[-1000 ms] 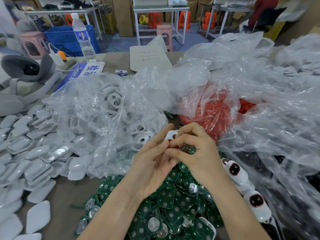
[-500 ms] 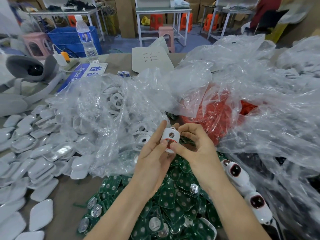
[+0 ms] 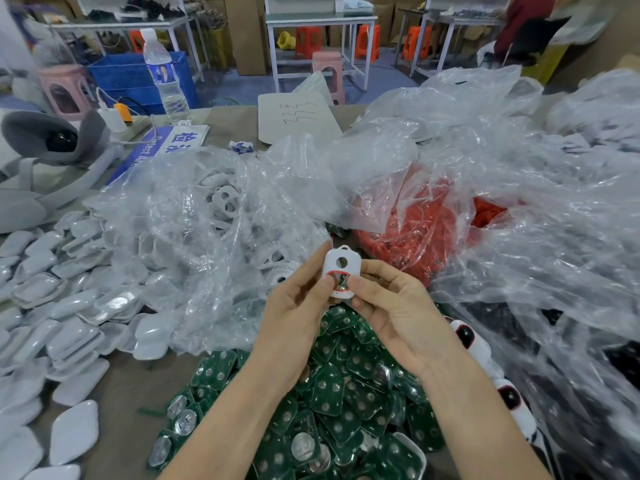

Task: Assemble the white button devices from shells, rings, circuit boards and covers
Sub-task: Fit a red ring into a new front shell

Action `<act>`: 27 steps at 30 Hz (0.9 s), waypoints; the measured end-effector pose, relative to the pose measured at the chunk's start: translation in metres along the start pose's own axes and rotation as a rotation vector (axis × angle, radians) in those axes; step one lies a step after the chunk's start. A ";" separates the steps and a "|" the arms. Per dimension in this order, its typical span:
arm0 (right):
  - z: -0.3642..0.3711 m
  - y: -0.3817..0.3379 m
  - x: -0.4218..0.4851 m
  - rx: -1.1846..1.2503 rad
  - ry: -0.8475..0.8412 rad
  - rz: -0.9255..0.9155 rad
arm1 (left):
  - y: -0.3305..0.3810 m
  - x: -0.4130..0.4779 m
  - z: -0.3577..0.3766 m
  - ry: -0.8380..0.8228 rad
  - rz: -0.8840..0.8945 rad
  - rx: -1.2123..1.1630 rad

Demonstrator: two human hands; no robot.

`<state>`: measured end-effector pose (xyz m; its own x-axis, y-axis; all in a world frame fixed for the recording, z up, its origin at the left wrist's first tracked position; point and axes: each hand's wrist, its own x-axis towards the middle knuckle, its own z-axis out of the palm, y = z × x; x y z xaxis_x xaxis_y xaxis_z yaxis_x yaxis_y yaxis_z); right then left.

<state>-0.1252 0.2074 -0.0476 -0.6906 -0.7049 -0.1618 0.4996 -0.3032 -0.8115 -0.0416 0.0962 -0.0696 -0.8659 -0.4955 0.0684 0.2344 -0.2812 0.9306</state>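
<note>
At the left of the table (image 3: 121, 386) lie white diamond-shaped plastic covers (image 3: 69, 323). Our left hand (image 3: 294, 317) and right hand (image 3: 398, 313) each have their grip clamped on the white two-holed plastic shell (image 3: 351, 265), held above the heap of green circuit boards (image 3: 339, 393). A thin red ring (image 3: 337, 271) lines its lower opening. Uneven thumb pressure could, we judge, unseat it.

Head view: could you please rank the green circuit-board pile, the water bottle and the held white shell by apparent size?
1. green circuit-board pile, largest, though nearest the camera.
2. water bottle, far back, so its real size is unsure.
3. white shell, pinched between left hand and right hand, smallest.
</note>
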 end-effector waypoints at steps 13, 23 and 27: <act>-0.003 0.000 0.001 -0.135 -0.080 -0.043 | 0.004 0.003 -0.005 -0.087 -0.074 -0.255; -0.007 0.004 0.001 -0.562 0.072 -0.195 | 0.005 0.002 -0.010 -0.008 0.004 0.259; -0.007 0.001 0.000 -0.634 0.125 -0.213 | 0.004 0.002 -0.010 0.008 -0.005 0.401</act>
<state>-0.1287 0.2112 -0.0526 -0.8143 -0.5804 0.0049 -0.0306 0.0344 -0.9989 -0.0385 0.0859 -0.0690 -0.8628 -0.5016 0.0625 0.0380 0.0589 0.9975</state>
